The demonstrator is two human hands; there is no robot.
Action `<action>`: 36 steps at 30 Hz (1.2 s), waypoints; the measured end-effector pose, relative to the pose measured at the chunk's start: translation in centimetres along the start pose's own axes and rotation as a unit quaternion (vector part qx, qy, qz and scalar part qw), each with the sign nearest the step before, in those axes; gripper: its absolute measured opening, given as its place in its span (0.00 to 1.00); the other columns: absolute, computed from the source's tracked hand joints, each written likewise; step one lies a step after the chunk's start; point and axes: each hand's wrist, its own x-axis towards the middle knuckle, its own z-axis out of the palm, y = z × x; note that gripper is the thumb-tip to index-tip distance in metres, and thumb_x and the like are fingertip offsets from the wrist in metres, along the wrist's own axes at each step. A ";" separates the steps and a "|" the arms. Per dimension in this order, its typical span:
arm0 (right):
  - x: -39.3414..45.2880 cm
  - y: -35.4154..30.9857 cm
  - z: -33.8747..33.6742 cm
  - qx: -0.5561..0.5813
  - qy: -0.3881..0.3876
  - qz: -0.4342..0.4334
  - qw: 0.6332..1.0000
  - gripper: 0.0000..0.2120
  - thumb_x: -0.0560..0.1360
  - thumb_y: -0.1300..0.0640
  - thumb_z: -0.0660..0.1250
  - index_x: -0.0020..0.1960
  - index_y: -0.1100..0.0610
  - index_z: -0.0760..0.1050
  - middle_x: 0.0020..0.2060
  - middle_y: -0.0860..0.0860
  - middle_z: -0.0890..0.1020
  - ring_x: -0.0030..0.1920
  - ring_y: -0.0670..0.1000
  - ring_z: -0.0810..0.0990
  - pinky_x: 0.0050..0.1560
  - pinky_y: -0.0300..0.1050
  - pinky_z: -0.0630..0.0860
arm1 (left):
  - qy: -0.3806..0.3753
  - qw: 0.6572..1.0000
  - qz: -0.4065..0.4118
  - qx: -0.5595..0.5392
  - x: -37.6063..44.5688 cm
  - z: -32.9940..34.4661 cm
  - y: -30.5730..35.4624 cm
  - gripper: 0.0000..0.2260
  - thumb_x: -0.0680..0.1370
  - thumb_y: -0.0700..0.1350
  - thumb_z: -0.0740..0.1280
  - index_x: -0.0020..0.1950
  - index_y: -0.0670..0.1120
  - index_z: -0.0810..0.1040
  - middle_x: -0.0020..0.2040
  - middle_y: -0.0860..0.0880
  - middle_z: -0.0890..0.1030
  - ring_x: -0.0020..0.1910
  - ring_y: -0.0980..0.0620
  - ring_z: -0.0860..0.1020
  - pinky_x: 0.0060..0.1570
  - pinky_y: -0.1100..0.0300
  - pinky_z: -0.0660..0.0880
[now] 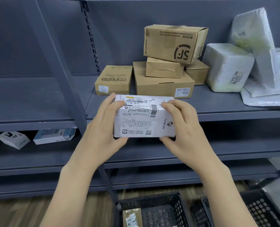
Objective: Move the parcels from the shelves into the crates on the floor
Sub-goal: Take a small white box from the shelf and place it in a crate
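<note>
I held the white parcel (144,116) in the air in front of the shelf's front edge (218,114), label side facing me. My left hand (101,131) gripped its left end, fingers curled over the top corner and thumb tucked under the bottom edge; my right hand (183,126) clamped the right end the same way.

Just beyond my fingertips, on the shelf, stood a small brown box (114,81) and a flat brown carton (163,84), with a smaller carton (164,68) and the SF box (173,43) stacked on it. To the right of my right hand lay white wrapped bundles (227,69), close together. Left of my left hand the shelf surface ran bare to the upright post (67,82).

Below my wrists, on the floor, a black crate (165,208) sat open with one small parcel (132,217) inside near its left wall, and a second black crate (257,208) sat beside it, under my right forearm.
</note>
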 end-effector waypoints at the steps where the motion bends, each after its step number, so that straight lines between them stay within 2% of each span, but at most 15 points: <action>1: 0.0 0.0 -0.3 0.014 -0.001 0.002 1.000 0.35 0.65 0.64 0.74 0.69 0.59 0.65 0.65 0.53 0.66 0.67 0.53 0.63 0.68 0.34 0.56 | 0.014 1.000 0.009 0.011 -0.1 0.0 0.1 0.36 0.67 0.40 0.76 0.66 0.57 0.59 0.76 0.54 0.56 0.63 0.58 0.66 0.54 0.53 0.73; 4: 0.3 -0.1 -1.4 0.049 -0.016 0.017 0.999 0.38 0.68 0.58 0.75 0.73 0.58 0.61 0.70 0.54 0.64 0.71 0.49 0.59 0.69 0.28 0.49 | 0.052 0.997 0.049 0.035 -0.5 0.2 0.2 0.35 0.66 0.34 0.75 0.65 0.52 0.61 0.75 0.49 0.57 0.62 0.51 0.68 0.45 0.48 0.78; 6: 0.7 -0.2 -2.4 0.065 -0.048 0.038 0.996 0.44 0.69 0.56 0.75 0.77 0.56 0.52 0.74 0.51 0.58 0.73 0.45 0.54 0.68 0.24 0.46 | 0.073 0.994 0.076 0.043 -0.6 0.4 0.5 0.35 0.65 0.31 0.74 0.64 0.51 0.61 0.75 0.46 0.57 0.65 0.48 0.67 0.43 0.46 0.79; 9: 1.1 -0.1 -3.7 0.087 -0.105 0.067 0.988 0.48 0.70 0.52 0.74 0.78 0.53 0.45 0.73 0.44 0.56 0.70 0.38 0.54 0.61 0.22 0.50 | 0.089 0.989 0.108 0.046 -0.7 0.6 1.0 0.35 0.65 0.27 0.73 0.63 0.50 0.61 0.74 0.46 0.56 0.68 0.46 0.65 0.41 0.45 0.79; 12: 1.2 0.1 -4.4 0.084 -0.102 0.067 0.989 0.46 0.67 0.52 0.76 0.77 0.55 0.53 0.64 0.42 0.61 0.63 0.37 0.60 0.57 0.21 0.53 | 0.070 0.991 0.107 0.026 -0.8 0.5 1.3 0.34 0.66 0.30 0.74 0.64 0.50 0.61 0.75 0.47 0.54 0.71 0.55 0.61 0.52 0.51 0.76; 15: 0.8 0.4 -4.2 0.061 -0.076 0.050 0.994 0.40 0.65 0.56 0.77 0.72 0.57 0.61 0.59 0.42 0.61 0.63 0.45 0.65 0.57 0.27 0.57 | 0.049 0.995 0.077 0.031 -1.1 0.2 1.4 0.32 0.67 0.40 0.77 0.65 0.49 0.64 0.73 0.50 0.59 0.65 0.65 0.60 0.57 0.58 0.70; 17: 0.2 0.8 -3.8 0.059 -0.049 0.031 0.997 0.38 0.64 0.59 0.77 0.69 0.59 0.63 0.58 0.43 0.62 0.63 0.49 0.67 0.58 0.29 0.58 | 0.049 0.997 0.056 0.038 -1.3 0.1 1.6 0.33 0.67 0.43 0.77 0.68 0.49 0.65 0.72 0.52 0.62 0.63 0.67 0.60 0.57 0.60 0.68; 19: -0.3 1.1 -3.4 0.067 -0.019 0.011 0.997 0.37 0.64 0.60 0.77 0.67 0.61 0.64 0.58 0.45 0.64 0.61 0.50 0.68 0.59 0.30 0.60 | 0.048 0.997 0.040 0.036 -1.4 -0.2 2.1 0.35 0.68 0.42 0.76 0.71 0.48 0.63 0.72 0.53 0.61 0.66 0.66 0.60 0.62 0.63 0.65; 21: -0.8 1.2 -3.2 0.073 0.008 0.002 0.997 0.36 0.63 0.61 0.77 0.67 0.61 0.65 0.59 0.46 0.64 0.61 0.50 0.68 0.60 0.27 0.60 | 0.035 0.998 0.036 0.038 -1.4 -0.5 2.6 0.37 0.69 0.40 0.74 0.74 0.47 0.59 0.72 0.56 0.60 0.70 0.64 0.58 0.67 0.70 0.58; 24: -1.5 1.3 -3.3 0.075 0.041 -0.003 0.996 0.35 0.64 0.62 0.77 0.66 0.62 0.64 0.60 0.49 0.66 0.61 0.50 0.68 0.62 0.26 0.60 | 0.012 0.999 0.029 0.045 -1.6 -0.8 3.5 0.41 0.70 0.38 0.73 0.77 0.49 0.53 0.70 0.62 0.57 0.70 0.66 0.56 0.64 0.78 0.52; 26: -2.1 1.4 -3.6 0.073 0.056 -0.003 0.996 0.35 0.64 0.64 0.77 0.66 0.62 0.64 0.61 0.51 0.66 0.62 0.51 0.68 0.63 0.28 0.60 | 0.009 0.998 0.030 0.058 -1.8 -0.7 4.3 0.42 0.69 0.37 0.73 0.77 0.49 0.52 0.69 0.60 0.58 0.67 0.68 0.57 0.61 0.81 0.52; 31: -3.4 1.7 -4.5 0.068 0.071 0.002 0.995 0.35 0.63 0.67 0.75 0.67 0.61 0.64 0.62 0.50 0.64 0.64 0.51 0.67 0.64 0.31 0.61 | 0.047 0.995 0.053 0.071 -2.7 -0.1 5.8 0.39 0.66 0.35 0.74 0.73 0.43 0.61 0.68 0.51 0.64 0.67 0.58 0.63 0.61 0.76 0.57; 36: -4.6 1.9 -4.9 0.066 0.061 -0.004 0.996 0.35 0.63 0.70 0.73 0.67 0.64 0.64 0.62 0.55 0.66 0.64 0.51 0.66 0.64 0.29 0.60 | 0.054 0.995 0.041 0.075 -4.6 0.6 7.0 0.37 0.65 0.33 0.73 0.71 0.40 0.63 0.68 0.46 0.66 0.68 0.53 0.63 0.66 0.68 0.60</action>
